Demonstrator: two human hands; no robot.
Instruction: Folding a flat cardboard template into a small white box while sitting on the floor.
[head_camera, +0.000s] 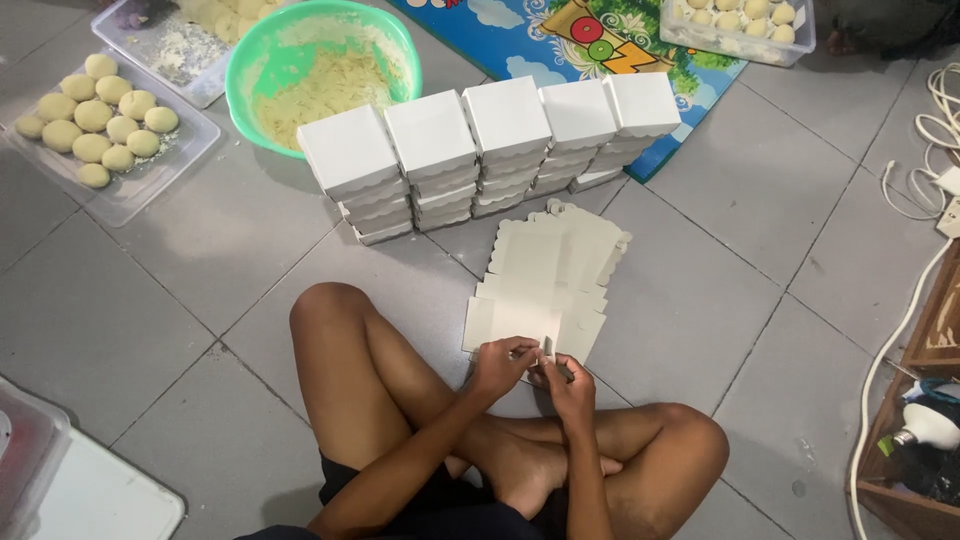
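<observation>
My left hand (500, 362) pinches the near edge of a flat, unfolded white cardboard box blank (545, 290) lying on the grey tiled floor (200, 270). My right hand (567, 385) grips the same edge just beside it, fingers closed. Beyond stand five stacks of folded white boxes (490, 155).

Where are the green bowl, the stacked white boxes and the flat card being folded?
Green bowl (245, 62): head view, on its left rim.
White boxes (507, 115): head view, on the middle stack's top lid.
Flat card (515, 320): head view, on its panel above the hands.
</observation>
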